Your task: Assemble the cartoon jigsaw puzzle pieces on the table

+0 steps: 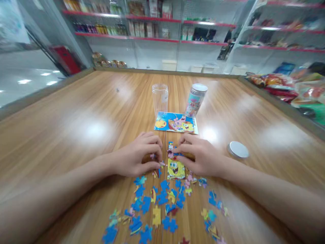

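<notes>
A partly joined jigsaw puzzle lies between my hands, with a yellow cartoon face on it. My right hand rests at its upper right, index finger and thumb pinched on a small puzzle piece at the joined part. To the left of the puzzle, my left hand is curled, its thumb and fingertips close together at a small pinkish puzzle piece. Loose blue puzzle pieces and a yellow piece are scattered nearer to me. Beyond my hands lies a picture card with cartoon figures.
A clear open jar and a printed canister with a silver lid stand behind the card. A round silver lid lies at right on the wooden table. Snack bags and stocked shelves are beyond its edges.
</notes>
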`<action>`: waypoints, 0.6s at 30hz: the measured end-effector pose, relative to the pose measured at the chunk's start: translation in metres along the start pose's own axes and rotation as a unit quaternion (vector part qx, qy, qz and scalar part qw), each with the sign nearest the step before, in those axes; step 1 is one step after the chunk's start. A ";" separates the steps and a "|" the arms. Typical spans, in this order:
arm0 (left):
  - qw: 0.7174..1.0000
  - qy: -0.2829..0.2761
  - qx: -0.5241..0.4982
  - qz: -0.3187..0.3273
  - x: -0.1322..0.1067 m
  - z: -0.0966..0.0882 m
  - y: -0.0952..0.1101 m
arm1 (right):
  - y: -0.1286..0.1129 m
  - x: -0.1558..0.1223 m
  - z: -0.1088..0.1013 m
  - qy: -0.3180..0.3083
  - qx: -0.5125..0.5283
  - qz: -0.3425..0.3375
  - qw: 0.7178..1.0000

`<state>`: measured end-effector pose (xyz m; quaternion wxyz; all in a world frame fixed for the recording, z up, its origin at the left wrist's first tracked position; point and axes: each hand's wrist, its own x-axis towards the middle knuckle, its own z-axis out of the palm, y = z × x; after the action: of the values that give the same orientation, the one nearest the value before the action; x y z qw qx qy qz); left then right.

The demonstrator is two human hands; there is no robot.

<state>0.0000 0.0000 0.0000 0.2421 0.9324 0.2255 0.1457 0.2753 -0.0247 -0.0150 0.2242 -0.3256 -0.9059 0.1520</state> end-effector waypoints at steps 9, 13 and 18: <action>0.999 0.005 0.002 0.033 -0.002 -0.001 0.004 | 0.013 0.007 -0.009 -0.005 0.224 0.101 0.969; 0.997 0.003 0.034 0.076 -0.003 -0.004 0.005 | 0.023 0.009 -0.024 -0.154 0.345 0.132 0.916; 0.987 -0.036 0.089 0.128 -0.004 -0.003 0.002 | 0.022 0.006 -0.040 -0.295 0.359 0.081 0.882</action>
<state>-0.0038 -0.0016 0.0031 0.1451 0.9761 0.1077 0.1210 0.3026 0.0004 0.0120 0.0351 -0.2351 -0.7840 0.5734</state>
